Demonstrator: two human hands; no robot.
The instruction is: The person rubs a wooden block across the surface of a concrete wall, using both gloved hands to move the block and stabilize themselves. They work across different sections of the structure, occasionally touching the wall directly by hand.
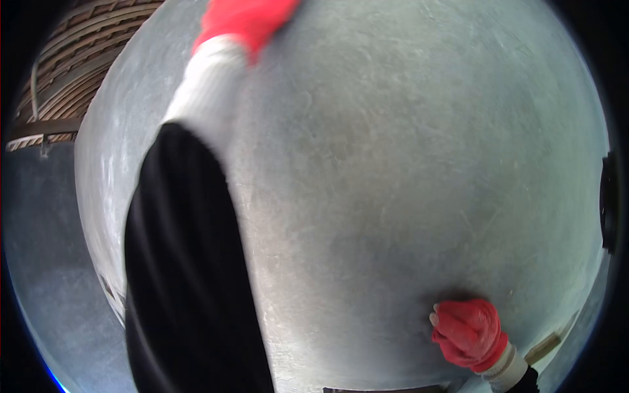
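A broad grey wall [367,170] with a smooth, mottled plaster-like surface fills most of the view. My left hand [246,23], in a red glove with a white knitted cuff, reaches up along it at the top edge. Its fingers are cut off by the frame and the glove is smeared by motion, so its grip cannot be seen. Low on the right, my right hand [466,333] is closed against or very near the wall, also in a red glove. Pale tips show at its finger ends; whatever it may hold is hidden.
A ribbed roof [98,59] with a beam shows at the upper left, above a darker grey wall [46,223]. At the right edge is a dark object [608,203]. A brownish strip [542,348] lies beyond my right wrist.
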